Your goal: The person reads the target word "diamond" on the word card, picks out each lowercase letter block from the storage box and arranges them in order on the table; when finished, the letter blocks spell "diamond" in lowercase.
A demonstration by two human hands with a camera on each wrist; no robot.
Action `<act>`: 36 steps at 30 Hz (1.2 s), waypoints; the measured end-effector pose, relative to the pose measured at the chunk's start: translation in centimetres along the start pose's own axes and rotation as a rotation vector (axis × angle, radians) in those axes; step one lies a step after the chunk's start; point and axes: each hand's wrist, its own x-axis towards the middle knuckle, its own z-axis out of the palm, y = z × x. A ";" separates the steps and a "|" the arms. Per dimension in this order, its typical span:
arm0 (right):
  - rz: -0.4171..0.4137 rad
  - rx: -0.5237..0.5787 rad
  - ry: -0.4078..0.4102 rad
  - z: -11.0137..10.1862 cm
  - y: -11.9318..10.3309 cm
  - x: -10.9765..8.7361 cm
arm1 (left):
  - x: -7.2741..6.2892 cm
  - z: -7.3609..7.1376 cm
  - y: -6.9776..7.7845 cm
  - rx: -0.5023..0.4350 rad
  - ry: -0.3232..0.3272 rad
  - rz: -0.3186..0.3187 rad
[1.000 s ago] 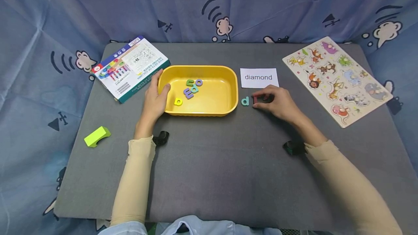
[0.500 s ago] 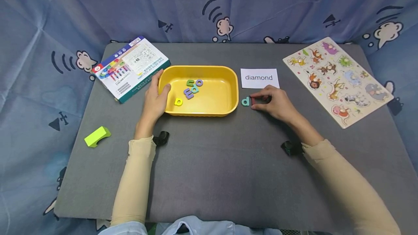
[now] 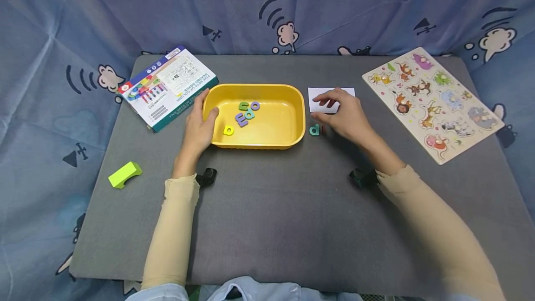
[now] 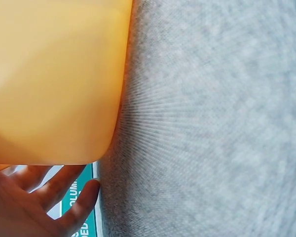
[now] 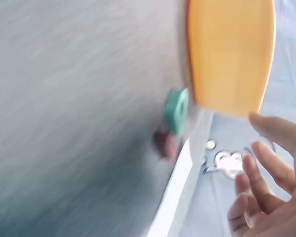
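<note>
My left hand (image 3: 198, 125) grips the left end of a yellow plastic tray (image 3: 277, 124), thumb over the rim and fingers along the outside. Several foam letters lie in the tray, among them a yellow one (image 3: 228, 130) and a purple m (image 3: 241, 120). My right hand (image 3: 348, 116) hovers over a white word card (image 3: 314, 94), fingers loosely bent and holding nothing; it covers the card's print. Just below the card, a teal letter d (image 3: 314, 130) lies on the table with a small red letter (image 3: 323, 129) at its right. Both letters look blurred in the right wrist view.
A boxed toy set (image 3: 167, 88) lies against the tray's left side. At the right is a wooden animal puzzle board (image 3: 432, 103). A lime green arch block (image 3: 125, 174) sits at the left of the grey table (image 3: 267, 217). Patterned blue cloth hangs behind.
My right hand slid the small red letter left to beside the teal d, let go of it, and moved up and left over the card. The left hand and tray stayed put.
</note>
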 end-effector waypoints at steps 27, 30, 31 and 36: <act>-0.069 0.090 -0.216 8.4 -8.5 5.2 | 0.1 0.0 0.0 -0.025 0.003 -0.002; -0.067 0.087 -0.256 9.0 -8.7 5.6 | 0.2 0.0 -0.1 -0.025 0.006 0.005; -0.069 0.086 -0.264 9.2 -8.7 5.7 | 0.2 0.0 -0.1 -0.022 0.006 0.006; -0.078 0.087 -0.299 10.2 -8.7 6.1 | 0.2 0.0 -0.2 -0.016 0.004 -0.004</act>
